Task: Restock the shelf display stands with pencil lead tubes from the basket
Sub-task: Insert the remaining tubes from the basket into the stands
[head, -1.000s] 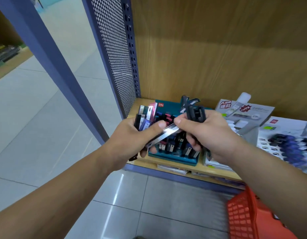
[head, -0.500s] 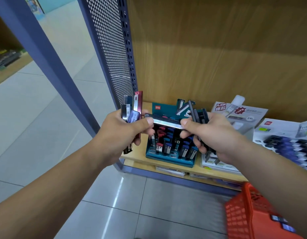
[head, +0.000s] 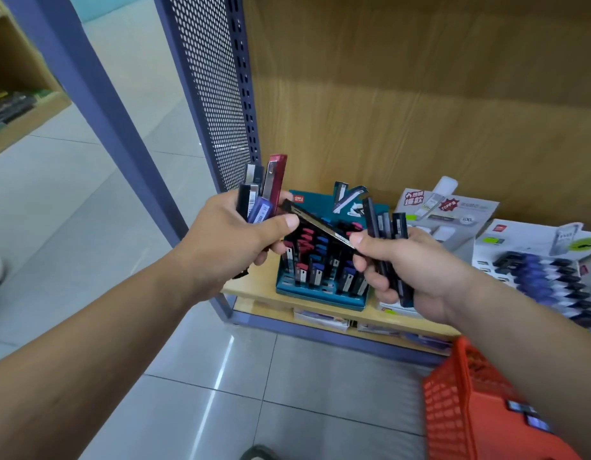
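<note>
My left hand point(head: 236, 235) grips a fan of pencil lead tubes point(head: 262, 190), dark red, black and blue, held upright. My right hand point(head: 410, 267) clasps a bundle of dark tubes point(head: 385, 227). One black tube point(head: 315, 224) runs slantwise between both thumbs, pinched at each end. Behind the hands a teal display stand point(head: 320, 293) sits on the wooden shelf point(head: 254, 287), with red, blue and black tubes standing in its slots. The red basket point(head: 453, 403) is at the lower right, with a few tubes visible inside.
A white and grey display stand point(head: 453, 214) and another stand with blue and black tubes point(head: 546, 273) sit to the right on the shelf. A perforated blue side panel point(head: 214, 94) and a blue post point(head: 98, 104) rise on the left. Tiled floor lies below.
Both hands have risen in front of the teal stand. The tube shared between the thumbs has tipped from level to sloping down to the right.
</note>
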